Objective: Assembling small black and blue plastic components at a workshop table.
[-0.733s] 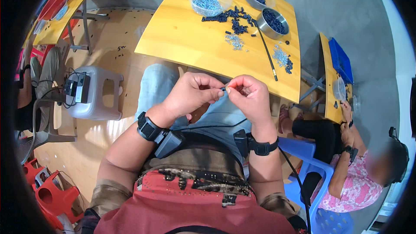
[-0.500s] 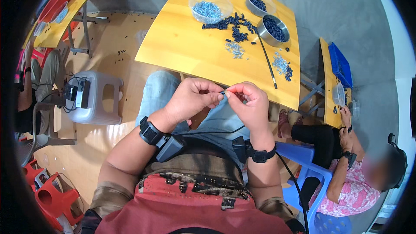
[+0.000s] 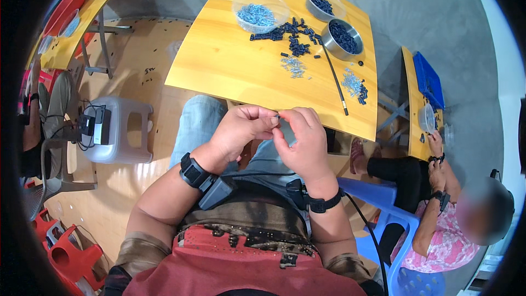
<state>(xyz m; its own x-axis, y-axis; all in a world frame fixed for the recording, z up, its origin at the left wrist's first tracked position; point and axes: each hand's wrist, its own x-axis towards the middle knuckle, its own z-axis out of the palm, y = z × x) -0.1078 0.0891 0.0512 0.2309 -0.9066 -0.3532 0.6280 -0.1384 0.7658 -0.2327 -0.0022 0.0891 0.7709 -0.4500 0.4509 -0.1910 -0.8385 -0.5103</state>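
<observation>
Over my lap, just off the table's near edge, both hands meet at a tiny dark piece (image 3: 278, 117), too small to make out fully. My left hand (image 3: 244, 129) pinches it between thumb and forefinger. My right hand (image 3: 307, 141) reaches its forefinger to the same piece, with its thumb lower down and apart from that finger. Beyond the hands, loose black cylindrical parts (image 3: 298, 47) lie on the yellow table (image 3: 211, 49). Small clear or silvery pieces (image 3: 293, 67) form one pile, and a mixed pile (image 3: 354, 84) lies farther right.
A clear bowl (image 3: 261, 12) of silvery pieces, a clear tub (image 3: 323, 5) and a metal bowl (image 3: 342, 38) of black parts stand on the table. A thin black rod (image 3: 335, 79) lies nearby. Cables run from my wristbands. A person sits right on a blue chair (image 3: 402, 225); another sits left.
My right thumb has come away from the piece and dropped lower, opening a gap below the forefinger. The left hand keeps its pinch. The whole view has shifted slightly.
</observation>
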